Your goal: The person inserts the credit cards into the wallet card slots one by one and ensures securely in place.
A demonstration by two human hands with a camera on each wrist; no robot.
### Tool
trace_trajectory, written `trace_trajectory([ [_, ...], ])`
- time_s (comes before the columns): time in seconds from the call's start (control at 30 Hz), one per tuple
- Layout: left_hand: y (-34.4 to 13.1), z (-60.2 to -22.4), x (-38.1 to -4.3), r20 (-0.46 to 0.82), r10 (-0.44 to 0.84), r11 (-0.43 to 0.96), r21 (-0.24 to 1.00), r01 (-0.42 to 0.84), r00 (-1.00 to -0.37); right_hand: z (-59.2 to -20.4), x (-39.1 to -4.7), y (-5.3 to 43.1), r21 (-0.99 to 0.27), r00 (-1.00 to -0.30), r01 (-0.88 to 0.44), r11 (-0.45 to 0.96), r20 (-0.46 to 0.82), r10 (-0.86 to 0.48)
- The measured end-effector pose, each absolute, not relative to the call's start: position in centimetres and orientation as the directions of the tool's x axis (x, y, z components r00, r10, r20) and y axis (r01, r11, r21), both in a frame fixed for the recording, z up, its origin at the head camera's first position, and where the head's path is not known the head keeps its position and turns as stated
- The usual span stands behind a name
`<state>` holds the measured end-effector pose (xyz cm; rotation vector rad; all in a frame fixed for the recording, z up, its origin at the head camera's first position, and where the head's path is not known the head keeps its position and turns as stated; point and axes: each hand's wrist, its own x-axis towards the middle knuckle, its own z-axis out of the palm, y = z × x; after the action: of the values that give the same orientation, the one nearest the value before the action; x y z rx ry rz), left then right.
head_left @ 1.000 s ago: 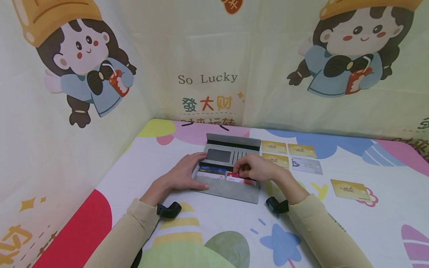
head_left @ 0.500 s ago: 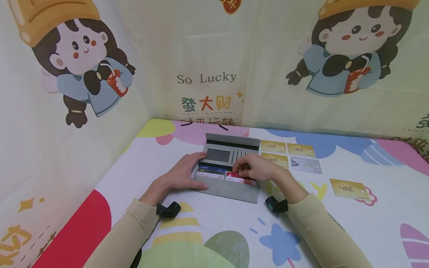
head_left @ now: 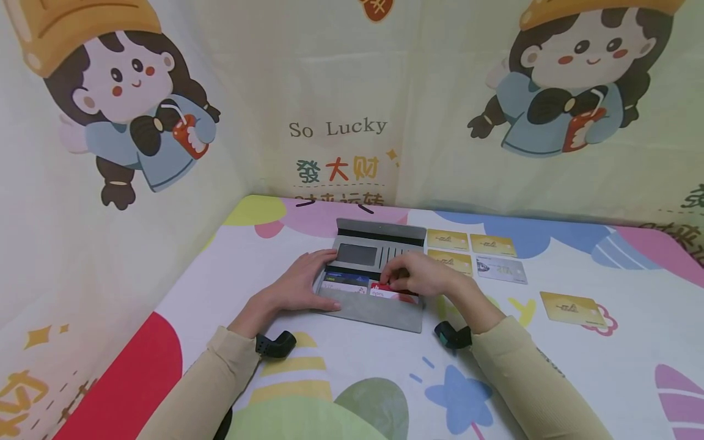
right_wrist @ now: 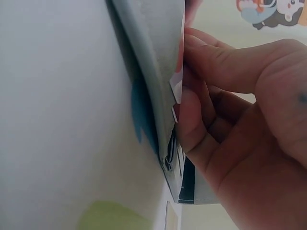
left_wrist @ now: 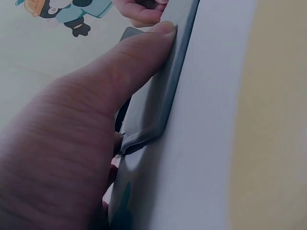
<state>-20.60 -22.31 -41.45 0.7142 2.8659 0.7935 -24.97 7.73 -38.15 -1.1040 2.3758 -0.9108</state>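
A grey long wallet (head_left: 368,311) lies unfolded on the table, its slots facing up. My left hand (head_left: 299,284) holds its left edge, the thumb (left_wrist: 144,45) lying over the front panel. At the right-hand slot, my right hand (head_left: 420,274) pinches the upper edge of a red and white card (head_left: 393,294) with curled fingers. In the right wrist view, fingertips are right at the edge of that card (right_wrist: 178,79). To its left, a blue card (head_left: 346,278) and a white card (head_left: 343,288) show above the pocket. Part of the card slots is hidden behind my right hand.
Right of the wallet lie gold cards (head_left: 492,245) and a silver card (head_left: 500,269). Another gold card (head_left: 572,309) is farther right. A patterned cloth (head_left: 308,421) covers the table, and a printed curtain (head_left: 341,73) hangs behind it.
The head view drifts slightly, so the scene sits a little farther left. Both hands keep their places on the wallet and the red and white card.
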Motion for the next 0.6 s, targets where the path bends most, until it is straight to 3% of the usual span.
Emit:
trace_trajectory([
  [0.6, -22.44, -41.63, -20.66, 0.058, 0.471, 0.745, 0.509, 0.432, -0.880, -37.93, -25.49, 8.61, -0.736, -0.663, -0.489, 0.469, -0.036, -0.748],
])
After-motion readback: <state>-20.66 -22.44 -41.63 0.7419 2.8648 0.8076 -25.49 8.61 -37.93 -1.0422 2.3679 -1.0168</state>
